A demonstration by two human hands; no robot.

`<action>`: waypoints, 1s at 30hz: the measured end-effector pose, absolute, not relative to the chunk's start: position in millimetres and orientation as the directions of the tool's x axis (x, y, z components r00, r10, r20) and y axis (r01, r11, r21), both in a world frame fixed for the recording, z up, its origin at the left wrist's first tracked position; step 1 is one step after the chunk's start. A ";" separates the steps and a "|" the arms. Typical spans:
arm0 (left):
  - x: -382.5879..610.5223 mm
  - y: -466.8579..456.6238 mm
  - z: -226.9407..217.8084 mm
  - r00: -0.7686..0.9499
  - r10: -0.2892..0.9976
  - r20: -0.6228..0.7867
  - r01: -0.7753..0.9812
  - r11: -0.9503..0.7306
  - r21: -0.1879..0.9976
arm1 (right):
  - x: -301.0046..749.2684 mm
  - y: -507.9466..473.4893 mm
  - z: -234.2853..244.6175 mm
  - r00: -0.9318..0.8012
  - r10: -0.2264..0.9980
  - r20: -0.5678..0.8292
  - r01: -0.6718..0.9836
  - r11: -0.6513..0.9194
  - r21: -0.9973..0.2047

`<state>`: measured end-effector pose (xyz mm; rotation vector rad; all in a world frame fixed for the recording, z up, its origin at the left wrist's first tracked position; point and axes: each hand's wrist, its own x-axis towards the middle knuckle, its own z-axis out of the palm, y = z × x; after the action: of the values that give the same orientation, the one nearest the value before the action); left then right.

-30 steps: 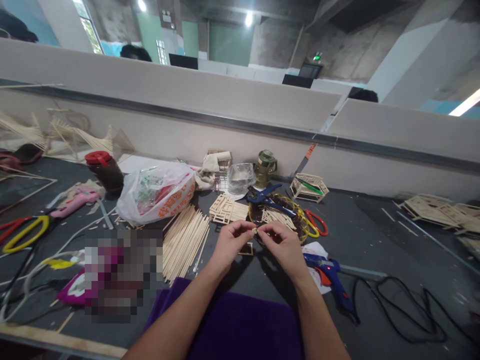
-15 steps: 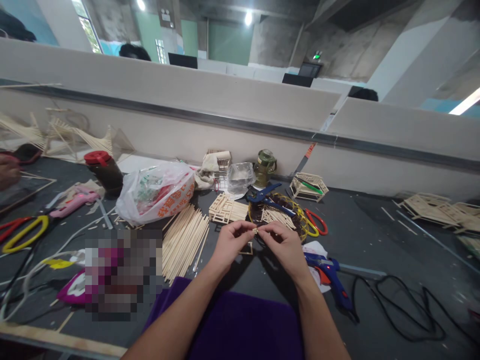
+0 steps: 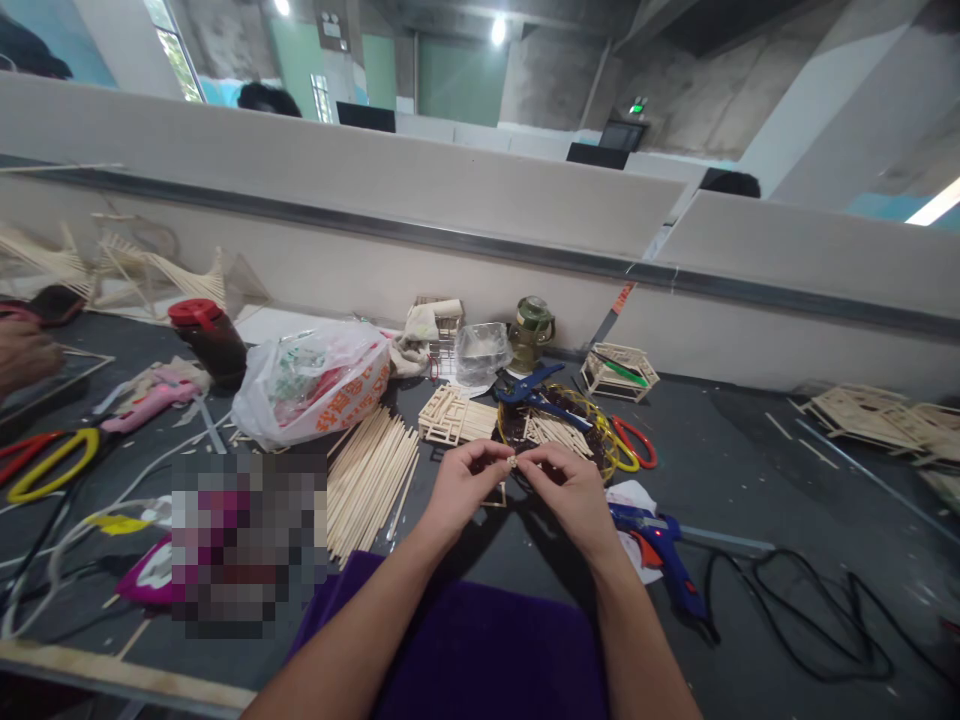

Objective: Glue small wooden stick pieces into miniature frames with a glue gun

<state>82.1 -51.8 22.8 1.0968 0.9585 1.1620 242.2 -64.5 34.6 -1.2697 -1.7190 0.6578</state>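
Observation:
Between the fingertips of both hands is a small pale wooden piece (image 3: 513, 462), too small to make out in detail. My left hand (image 3: 471, 482) pinches it from the left, and my right hand (image 3: 564, 487) from the right. Under my fingers a small wooden stick frame (image 3: 495, 495) lies on the dark table, partly hidden. Just beyond my hands are a yellow-rimmed basket (image 3: 600, 415) with short sticks in it and blue-handled pliers (image 3: 536, 392). Left of my left hand lies a spread of thin wooden sticks (image 3: 373, 485).
A blue glue gun (image 3: 664, 560) with a black cord lies at right, near red-and-yellow scissors (image 3: 634, 443). A plastic bag (image 3: 315, 385), a red-lidded bottle (image 3: 210, 340) and a green jug (image 3: 531, 335) stand further back. Another person's hand (image 3: 26, 355) is at far left.
My hands stay nearly still, pinching the small wooden piece. The other person's hand at far left has moved further into view.

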 end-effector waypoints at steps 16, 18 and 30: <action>82.4 -51.0 18.9 0.164 0.986 -0.015 -0.176 0.044 0.983 | 242.9 -63.9 33.8 -0.078 0.946 0.316 0.471 0.314 -0.824; 82.4 -51.1 18.6 0.167 0.986 -0.020 -0.185 0.051 0.981 | 243.6 -64.3 34.6 -0.064 0.946 0.317 0.469 0.309 -0.827; 76.3 -52.1 24.1 0.213 0.969 -0.126 -0.395 0.203 0.896 | 241.6 -64.9 28.4 -0.075 0.942 0.328 0.447 0.326 -0.833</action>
<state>76.3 -52.1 24.1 0.8577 0.8437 1.1286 241.6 -64.9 28.4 -1.2642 -1.6801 0.6819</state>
